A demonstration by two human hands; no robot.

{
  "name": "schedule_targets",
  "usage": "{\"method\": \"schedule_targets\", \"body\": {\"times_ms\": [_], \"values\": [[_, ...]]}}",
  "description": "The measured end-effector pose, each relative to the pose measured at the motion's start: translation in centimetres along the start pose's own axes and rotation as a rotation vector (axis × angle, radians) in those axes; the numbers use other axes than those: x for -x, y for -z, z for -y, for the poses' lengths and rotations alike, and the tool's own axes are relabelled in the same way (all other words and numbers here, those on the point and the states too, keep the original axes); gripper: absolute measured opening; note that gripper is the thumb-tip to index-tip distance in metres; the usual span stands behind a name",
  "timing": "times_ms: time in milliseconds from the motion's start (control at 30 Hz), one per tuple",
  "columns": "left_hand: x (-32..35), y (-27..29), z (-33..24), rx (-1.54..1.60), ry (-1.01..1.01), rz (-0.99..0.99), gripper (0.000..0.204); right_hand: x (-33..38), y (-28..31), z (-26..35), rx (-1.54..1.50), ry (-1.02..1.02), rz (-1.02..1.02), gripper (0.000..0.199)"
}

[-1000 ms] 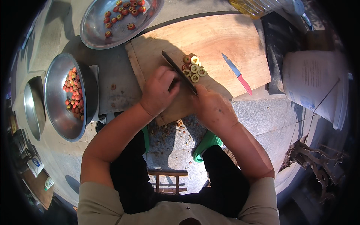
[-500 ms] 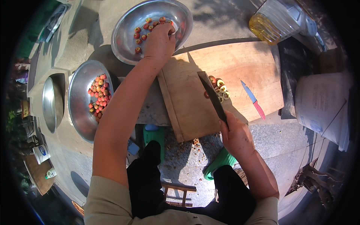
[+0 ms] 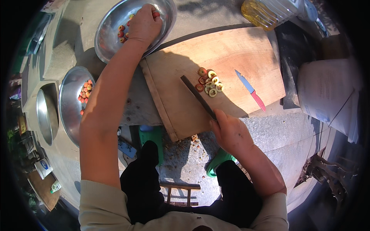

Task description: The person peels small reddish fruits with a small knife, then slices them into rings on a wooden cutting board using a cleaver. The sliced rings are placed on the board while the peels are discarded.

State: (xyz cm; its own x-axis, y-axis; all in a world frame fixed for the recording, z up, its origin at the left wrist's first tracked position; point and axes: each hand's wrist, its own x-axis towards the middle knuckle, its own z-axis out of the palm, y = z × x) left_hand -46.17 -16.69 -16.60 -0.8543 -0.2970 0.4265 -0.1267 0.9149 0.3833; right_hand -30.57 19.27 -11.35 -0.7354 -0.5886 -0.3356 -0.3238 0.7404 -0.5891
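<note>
Since half a second back not much has shifted: the left hand (image 3: 144,24) is still up in the round metal pan (image 3: 115,44), and the right hand (image 3: 230,133) still has the knife (image 3: 198,97), blade resting low over the board now.

Biggest thing around is the wooden cutting board (image 3: 216,54), sitting between the two hands, with its near edge right by the right hand's knuckles. Next the pan, which the left hand is reaching into, fingers curled down over the small red fruits (image 3: 122,34) so it looks closed on something, but I can't tell what's actually under the palm. A second metal bowl (image 3: 71,100) with more red fruit sits beside the left forearm.

Right hand is wrapped tight around the knife handle, dark blade pointing away from it toward the pile of sliced fruit rounds (image 3: 209,82), tip just short of them. A small blue and pink knife (image 3: 250,90) lies on the board beyond the slices, well apart from both hands.
</note>
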Motion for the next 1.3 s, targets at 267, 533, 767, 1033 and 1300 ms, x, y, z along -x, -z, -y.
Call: {"method": "schedule_targets", "body": {"times_ms": [267,533,767,1033,1300], "values": [[15.7,5.9,-8.6,0.759,0.044,0.304,0.027,0.1,0.2,-0.5,-0.070,-0.071,-0.040,0.021],[21.2,4.3,-9.2,0.688,0.058,0.335,0.024,0.7,-0.4,-0.3,-0.087,-0.041,-0.089,0.022],[21.4,4.3,-9.0,0.667,0.033,0.273,0.020,1.2,-0.4,0.7,-0.059,0.009,-0.079,0.024],[21.6,4.3,-9.0,0.717,0.053,0.267,0.020,1.1,-0.1,1.3,-0.038,-0.021,-0.027,0.019],[21.6,3.6,-8.8,0.761,0.075,0.235,0.020,-0.9,-0.1,2.2,0.017,-0.001,-0.005,0.017]]}}
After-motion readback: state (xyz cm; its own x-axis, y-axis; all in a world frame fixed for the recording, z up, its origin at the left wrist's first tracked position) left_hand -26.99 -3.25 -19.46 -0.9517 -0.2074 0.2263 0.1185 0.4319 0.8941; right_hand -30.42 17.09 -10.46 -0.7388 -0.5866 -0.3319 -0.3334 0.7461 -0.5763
